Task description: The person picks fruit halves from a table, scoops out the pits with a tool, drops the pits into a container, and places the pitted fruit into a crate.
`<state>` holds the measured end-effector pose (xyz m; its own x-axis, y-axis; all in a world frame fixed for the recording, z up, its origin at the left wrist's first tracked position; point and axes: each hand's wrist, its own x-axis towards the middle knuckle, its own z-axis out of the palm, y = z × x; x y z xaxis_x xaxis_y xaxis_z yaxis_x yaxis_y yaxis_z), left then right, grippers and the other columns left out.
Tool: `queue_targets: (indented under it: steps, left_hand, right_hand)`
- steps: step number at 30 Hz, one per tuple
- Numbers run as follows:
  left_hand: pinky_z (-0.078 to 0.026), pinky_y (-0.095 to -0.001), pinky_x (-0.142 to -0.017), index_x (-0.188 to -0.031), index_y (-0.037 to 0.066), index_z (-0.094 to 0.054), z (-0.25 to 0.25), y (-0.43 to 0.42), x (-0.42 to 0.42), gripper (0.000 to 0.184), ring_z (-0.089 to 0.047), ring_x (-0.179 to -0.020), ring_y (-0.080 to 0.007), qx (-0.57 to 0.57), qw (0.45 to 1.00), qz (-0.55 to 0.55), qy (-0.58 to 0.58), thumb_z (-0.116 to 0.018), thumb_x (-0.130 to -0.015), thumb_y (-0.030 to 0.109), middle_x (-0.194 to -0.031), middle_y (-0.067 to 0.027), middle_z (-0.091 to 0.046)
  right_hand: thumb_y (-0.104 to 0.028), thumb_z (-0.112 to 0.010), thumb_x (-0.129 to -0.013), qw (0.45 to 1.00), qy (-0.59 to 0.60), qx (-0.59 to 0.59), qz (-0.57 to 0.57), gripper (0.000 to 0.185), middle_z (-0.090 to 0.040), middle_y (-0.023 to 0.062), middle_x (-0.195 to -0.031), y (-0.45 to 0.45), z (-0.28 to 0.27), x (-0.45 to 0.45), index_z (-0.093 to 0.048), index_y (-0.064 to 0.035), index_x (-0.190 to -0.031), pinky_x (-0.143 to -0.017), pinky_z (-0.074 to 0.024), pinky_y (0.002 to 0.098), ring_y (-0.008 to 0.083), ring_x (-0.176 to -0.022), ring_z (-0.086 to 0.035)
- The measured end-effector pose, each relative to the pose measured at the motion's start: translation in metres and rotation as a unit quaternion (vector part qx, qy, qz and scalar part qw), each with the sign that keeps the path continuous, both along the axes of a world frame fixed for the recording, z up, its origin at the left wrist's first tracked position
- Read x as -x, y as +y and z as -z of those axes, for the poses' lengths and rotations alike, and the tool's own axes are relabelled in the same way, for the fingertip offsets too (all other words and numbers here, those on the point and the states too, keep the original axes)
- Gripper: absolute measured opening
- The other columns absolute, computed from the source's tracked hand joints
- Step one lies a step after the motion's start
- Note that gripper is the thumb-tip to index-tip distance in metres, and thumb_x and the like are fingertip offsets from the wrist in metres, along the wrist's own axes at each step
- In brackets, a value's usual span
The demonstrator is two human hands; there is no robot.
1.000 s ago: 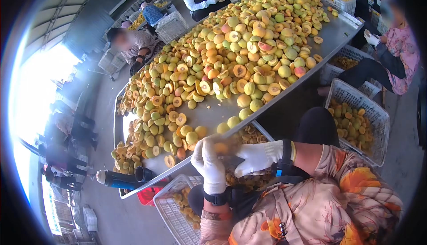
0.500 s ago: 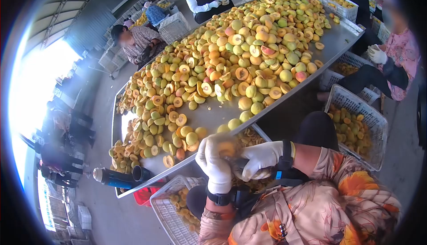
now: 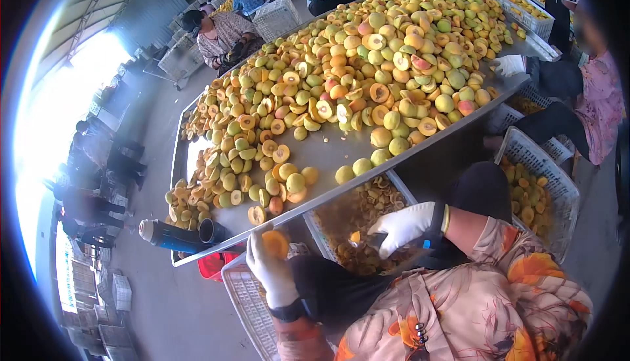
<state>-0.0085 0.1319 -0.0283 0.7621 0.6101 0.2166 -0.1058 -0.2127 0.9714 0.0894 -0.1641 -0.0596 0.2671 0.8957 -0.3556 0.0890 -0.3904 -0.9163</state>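
My left hand point(image 3: 269, 270), in a white glove, is closed on an orange fruit half point(image 3: 275, 244) above the white crate point(image 3: 244, 302) at my left. In a matching glove, my right hand point(image 3: 408, 227) is closed round a small dark tool point(image 3: 382, 240), mostly hidden by the fingers. It hovers over a bin of fruit scraps point(image 3: 357, 217). A small orange piece point(image 3: 356, 237) shows just left of that hand. Beyond both hands, a metal table point(image 3: 321, 154) bears a big heap of whole and halved yellow-green fruit point(image 3: 367, 66).
A thermos point(image 3: 172, 235) and a dark cup point(image 3: 211, 230) stand at the table's near left corner. On the right is a crate point(image 3: 541, 164) of fruit. A co-worker's gloved hand point(image 3: 508, 66) reaches to the table's right edge. Other people sit along the far side.
My hands have moved apart; the left went left and down with the fruit half, uncovering the scrap bin. The co-worker's hand on the right now reaches toward the heap. The view has shifted.
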Motion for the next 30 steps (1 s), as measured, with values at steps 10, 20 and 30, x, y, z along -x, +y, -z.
queue_targets:
  steps: [10, 20, 30]
  left_hand:
    - [-0.050, -0.0487, -0.093, -0.124, 0.003, -0.067, 0.032, 0.101, -0.041, 0.044, -0.064, -0.108, -0.0414, -0.460, 0.857, 0.036, 0.230, -0.071, -0.088, 0.029, -0.112, -0.0212, -0.068]
    - [-0.054, -0.0481, -0.086, -0.122, 0.004, -0.061, 0.083, 0.104, -0.146, 0.053, -0.072, -0.096, -0.0396, -0.494, 0.777, 0.104, 0.378, -0.074, -0.079, 0.030, -0.104, -0.0232, -0.073]
    - [-0.056, -0.0367, -0.072, -0.117, 0.006, -0.064, 0.014, 0.009, -0.074, 0.031, -0.067, -0.093, -0.0233, 0.315, 0.933, 0.174, -0.001, -0.064, -0.092, 0.024, -0.109, -0.0110, -0.067]
  right_hand:
    - [-0.024, -0.060, -0.087, 0.972, -0.184, 0.131, 0.070, 0.032, -0.071, 0.0186, -0.088, 0.010, 0.076, -0.009, -0.063, -0.0002, -0.108, -0.070, -0.0544, 0.0465, 0.0332, -0.078, -0.072]
    - [-0.025, -0.059, -0.087, 0.972, -0.193, 0.126, 0.035, 0.038, -0.070, 0.0260, -0.102, 0.005, 0.062, -0.014, -0.061, -0.0004, -0.115, -0.085, -0.0524, 0.0515, 0.0430, -0.098, -0.068]
    - [-0.024, -0.067, -0.090, 0.969, -0.150, -0.041, 0.194, 0.038, -0.069, 0.0302, -0.091, 0.025, -0.011, 0.000, -0.054, 0.0034, -0.113, -0.080, -0.0519, 0.0531, 0.0488, -0.093, -0.067]
